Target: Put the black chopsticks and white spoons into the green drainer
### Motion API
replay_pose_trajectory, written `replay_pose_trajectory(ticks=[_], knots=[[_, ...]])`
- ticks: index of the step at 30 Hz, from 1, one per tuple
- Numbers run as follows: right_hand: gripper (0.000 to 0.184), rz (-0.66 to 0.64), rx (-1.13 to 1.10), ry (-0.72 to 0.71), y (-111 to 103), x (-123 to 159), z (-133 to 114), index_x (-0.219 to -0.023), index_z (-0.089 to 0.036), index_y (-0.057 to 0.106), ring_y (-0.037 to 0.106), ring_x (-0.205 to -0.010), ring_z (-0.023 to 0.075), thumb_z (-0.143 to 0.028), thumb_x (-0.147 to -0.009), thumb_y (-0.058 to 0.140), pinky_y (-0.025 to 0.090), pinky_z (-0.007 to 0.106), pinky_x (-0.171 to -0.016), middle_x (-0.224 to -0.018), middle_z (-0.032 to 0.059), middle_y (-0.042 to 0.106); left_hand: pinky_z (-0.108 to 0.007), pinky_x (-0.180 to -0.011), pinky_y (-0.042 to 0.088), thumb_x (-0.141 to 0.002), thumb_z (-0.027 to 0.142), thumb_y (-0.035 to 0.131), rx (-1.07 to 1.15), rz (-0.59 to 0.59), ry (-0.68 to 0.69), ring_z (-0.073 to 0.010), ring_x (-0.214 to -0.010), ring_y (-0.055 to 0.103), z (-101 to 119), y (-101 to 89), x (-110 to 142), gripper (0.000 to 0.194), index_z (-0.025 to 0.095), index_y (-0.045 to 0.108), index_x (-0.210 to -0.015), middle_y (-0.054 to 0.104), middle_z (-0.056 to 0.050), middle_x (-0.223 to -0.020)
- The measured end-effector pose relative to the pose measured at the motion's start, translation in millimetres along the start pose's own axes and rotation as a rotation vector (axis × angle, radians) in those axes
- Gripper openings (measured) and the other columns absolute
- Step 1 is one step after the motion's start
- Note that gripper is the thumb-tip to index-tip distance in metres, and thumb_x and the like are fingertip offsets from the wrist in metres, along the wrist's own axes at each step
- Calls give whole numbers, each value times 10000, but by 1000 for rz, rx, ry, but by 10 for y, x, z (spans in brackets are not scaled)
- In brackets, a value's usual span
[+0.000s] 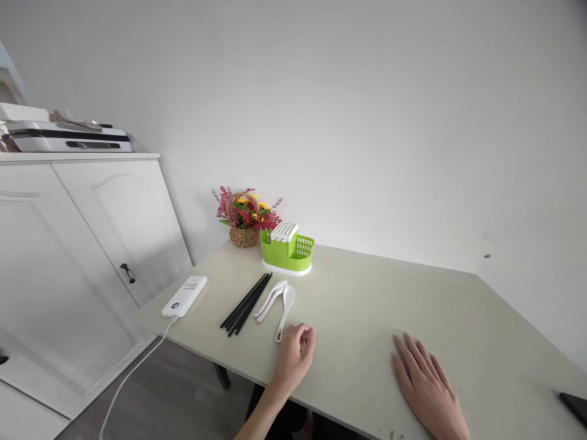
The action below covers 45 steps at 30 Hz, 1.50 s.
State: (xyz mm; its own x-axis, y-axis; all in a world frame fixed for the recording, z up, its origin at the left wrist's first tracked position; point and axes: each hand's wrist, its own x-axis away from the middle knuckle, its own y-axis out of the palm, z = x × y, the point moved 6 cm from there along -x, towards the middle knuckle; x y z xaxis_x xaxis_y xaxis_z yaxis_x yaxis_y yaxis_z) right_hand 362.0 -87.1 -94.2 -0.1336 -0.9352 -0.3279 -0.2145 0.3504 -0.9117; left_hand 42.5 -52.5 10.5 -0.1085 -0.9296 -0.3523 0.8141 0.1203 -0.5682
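Observation:
My left hand (294,354) rests near the table's front edge with its fingers curled in, and nothing shows in them. Just beside it lies a white spoon (287,302), its patterned handle end close to my knuckles. Left of that spoon are more white spoons (270,301), nested together. Farther left, a bundle of several black chopsticks (246,304) lies slanted on the table. Behind these stands a green utensil holder (287,252) with a white slotted top and white base. My right hand (426,385) lies flat on the tabletop, fingers stretched out, holding nothing.
A wicker basket (244,236) of artificial flowers stands behind the holder. At the table's left edge lies a white power bank (184,296) with a cable (132,373) hanging off. A black object (574,406) sits at far right. A white cabinet (105,232) stands left.

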Motion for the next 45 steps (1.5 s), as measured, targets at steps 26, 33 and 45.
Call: replay_pose_trajectory(ticks=[26, 33, 45], knots=[[735, 0, -27, 24, -41, -11, -34, -1629, -237, 397, 265, -1581, 246, -615, -1039, 176, 244, 493, -1293, -1705, -10, 306, -286, -701, 504, -1063, 408, 487, 54, -194, 34, -206, -870, 679, 88, -116, 166, 313, 240, 681, -883, 736, -37, -880], [752, 37, -17, 15, -97, 1, -65, -1607, -220, 441, 286, -1574, 255, -614, -1035, 153, 240, 500, -1292, -1693, 9, 336, -319, -727, 561, -1053, 478, 481, -151, 77, 74, -215, -840, 686, -252, -975, 163, 296, 244, 660, -1033, 707, -54, -897], [728, 16, -60, 24, -87, -4, -56, -1619, -232, 417, 278, -1577, 266, -610, -1037, 194, 230, 511, -1295, -1699, 13, 331, -553, -966, 531, -983, 490, 491, -656, 226, 6, -384, -1182, 626, -994, -1481, -29, 411, 187, 586, -1246, 666, -172, -1244]])
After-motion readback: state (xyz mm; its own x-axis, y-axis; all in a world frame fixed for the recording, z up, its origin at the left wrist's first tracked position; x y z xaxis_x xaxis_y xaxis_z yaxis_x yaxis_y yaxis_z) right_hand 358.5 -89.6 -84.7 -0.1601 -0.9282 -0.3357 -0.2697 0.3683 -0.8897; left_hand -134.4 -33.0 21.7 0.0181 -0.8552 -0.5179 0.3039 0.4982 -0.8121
